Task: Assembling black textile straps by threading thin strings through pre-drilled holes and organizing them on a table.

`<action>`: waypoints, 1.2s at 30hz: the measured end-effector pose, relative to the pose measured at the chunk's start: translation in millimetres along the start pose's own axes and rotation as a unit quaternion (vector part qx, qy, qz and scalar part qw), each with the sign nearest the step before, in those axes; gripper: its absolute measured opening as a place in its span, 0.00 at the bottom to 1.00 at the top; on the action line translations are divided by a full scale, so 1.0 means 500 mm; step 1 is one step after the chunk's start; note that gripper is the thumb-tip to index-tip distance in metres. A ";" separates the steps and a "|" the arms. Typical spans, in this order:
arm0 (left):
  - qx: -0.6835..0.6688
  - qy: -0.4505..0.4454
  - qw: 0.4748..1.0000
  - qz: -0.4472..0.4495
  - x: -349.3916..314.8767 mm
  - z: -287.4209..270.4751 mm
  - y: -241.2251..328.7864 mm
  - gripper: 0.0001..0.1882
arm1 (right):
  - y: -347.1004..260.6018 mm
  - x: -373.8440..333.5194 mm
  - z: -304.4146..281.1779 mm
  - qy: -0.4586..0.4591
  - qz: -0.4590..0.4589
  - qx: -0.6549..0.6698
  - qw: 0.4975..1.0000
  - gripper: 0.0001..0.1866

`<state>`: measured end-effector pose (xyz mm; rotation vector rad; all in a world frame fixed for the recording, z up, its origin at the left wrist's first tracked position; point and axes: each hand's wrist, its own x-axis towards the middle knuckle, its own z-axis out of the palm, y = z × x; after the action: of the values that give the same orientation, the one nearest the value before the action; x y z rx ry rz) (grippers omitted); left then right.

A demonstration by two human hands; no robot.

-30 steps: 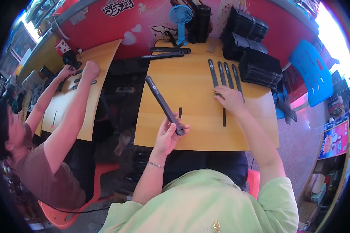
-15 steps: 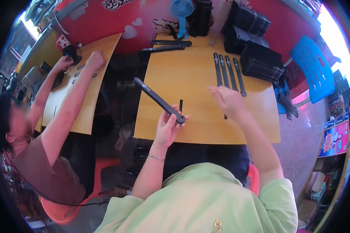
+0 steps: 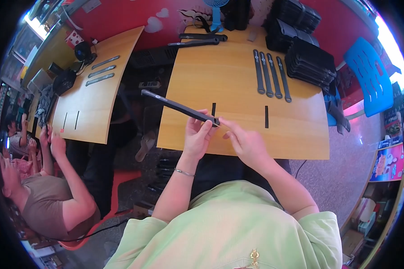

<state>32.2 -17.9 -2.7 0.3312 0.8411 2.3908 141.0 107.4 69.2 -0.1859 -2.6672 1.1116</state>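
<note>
A long, flat black strap (image 3: 175, 105) with rounded ends and a small light mark slants up to the left over the table's front. My left hand (image 3: 196, 138) is closed around its near end, which has a hole in it. From the right, my right hand (image 3: 250, 147) meets that same end with its fingers bent. Its index fingertip is at the strap's tip; what it pinches, if anything, is too small to make out. Several similar straps (image 3: 271, 76) lie side by side at the table's right. Two thin black strips (image 3: 266, 117) mark the tabletop beyond my hands.
Stacks of black flat items (image 3: 310, 62) stand at the back right of the wooden table (image 3: 202, 76). More black straps (image 3: 197, 41) lie at the back left, near a blue fan (image 3: 216, 13). A co-worker (image 3: 60, 197) sits left at another table (image 3: 94, 98). A blue chair (image 3: 368, 76) stands right.
My right hand has come left and nearer, from beside the row of straps to the held strap's end. The held strap lies flatter. The co-worker's hands have drawn back toward their body.
</note>
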 end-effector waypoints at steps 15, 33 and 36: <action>0.018 0.021 0.999 0.023 0.000 0.011 0.001 0.17 | 0.008 -0.008 0.008 0.023 -0.022 -0.064 0.997 0.23; 0.166 0.041 0.974 0.148 -0.001 0.024 -0.012 0.17 | 0.003 0.009 0.022 -0.056 0.207 0.301 0.929 0.18; 0.196 0.041 0.966 0.164 -0.002 0.026 -0.004 0.17 | -0.006 0.016 0.031 -0.052 0.241 0.454 0.856 0.18</action>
<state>39.1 -10.9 6.0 0.5676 1.3986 2.5381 129.1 96.3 62.3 -0.6282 -1.8933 2.4420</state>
